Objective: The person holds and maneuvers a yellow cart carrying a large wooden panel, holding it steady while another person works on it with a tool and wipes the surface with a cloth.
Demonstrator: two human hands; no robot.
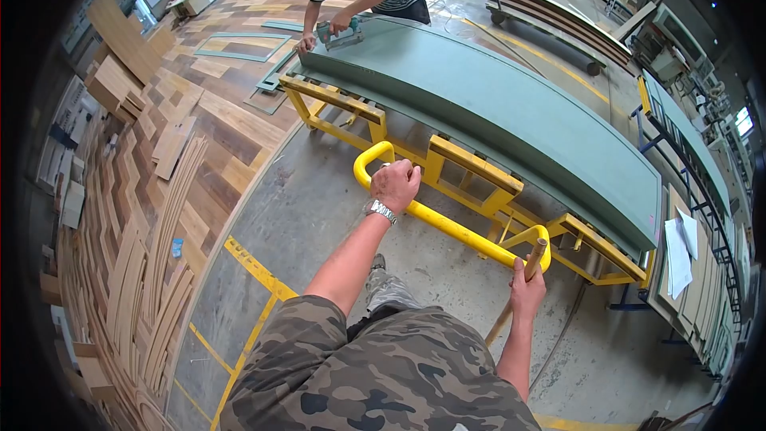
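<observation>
My left hand [395,185], with a metal watch at the wrist, is closed around the left part of a yellow tubular push handle [455,227]. My right hand [527,291] grips a wooden stick [537,258], which slants upward across the handle's right end. The hand is close to that bend of the tube. Beyond the handle stands a yellow metal frame [472,161], bearing a long grey-green panel [479,84] with raised edges.
At the panel's far left end, a person in a striped shirt holds a green power tool [339,33] on it. Thin green frames [239,46] and wood strips [132,295] lie on the patterned floor at left. White papers [680,251] rest on stacked boards [690,315] at right.
</observation>
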